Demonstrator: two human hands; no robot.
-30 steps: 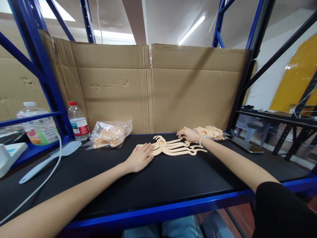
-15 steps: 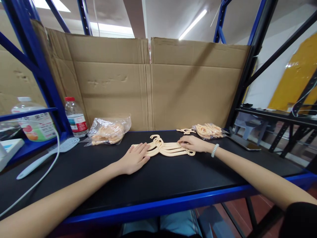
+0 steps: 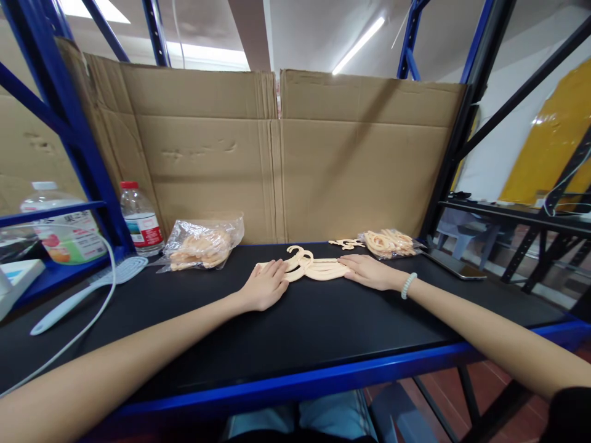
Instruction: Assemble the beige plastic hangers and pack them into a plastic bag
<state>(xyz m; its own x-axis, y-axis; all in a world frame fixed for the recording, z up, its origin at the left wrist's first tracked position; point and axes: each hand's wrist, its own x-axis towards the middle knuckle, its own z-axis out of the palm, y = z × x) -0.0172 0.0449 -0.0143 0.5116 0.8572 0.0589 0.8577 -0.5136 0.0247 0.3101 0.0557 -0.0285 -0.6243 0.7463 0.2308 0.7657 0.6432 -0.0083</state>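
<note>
1. White-capped bottle (image 3: 69, 237), one, behind a blue rail (image 3: 50, 210), apparently out of the working area.
2. Pale brush (image 3: 60, 312), one, lying on the bench (image 3: 295, 335), likely put aside to the left.
3. Red-capped bottle (image 3: 144, 231), one, upright against the blue frame, seemingly for support.
4. Left clear bag (image 3: 201, 247), one, of beige pieces; contents too jumbled to count. Placed towards the cardboard, probably leaving the front free for the arms.
5. Left hand (image 3: 265, 285), one, palm down, fingers over the hangers' left ends, seemingly to steady them. Whether its grip closes cannot be told; the underside is hidden.
6. Beige hangers (image 3: 323, 269), several, overlapping mid-bench between the hands, hooks towards the cardboard; exact count unclear.
7. Loose beige pieces (image 3: 346, 243), beside the right bag; number unclear.
8. Right hand (image 3: 369, 272), one, fingers over the right ends, apparently bracing opposite the left; grip hidden likewise. Beaded bracelet (image 3: 409, 285), one.
9. Right clear bag (image 3: 390, 243), one, of beige pieces, uncounted.
10. Flat dark device (image 3: 457, 267), one, near the right upright, seemingly set aside.
</note>
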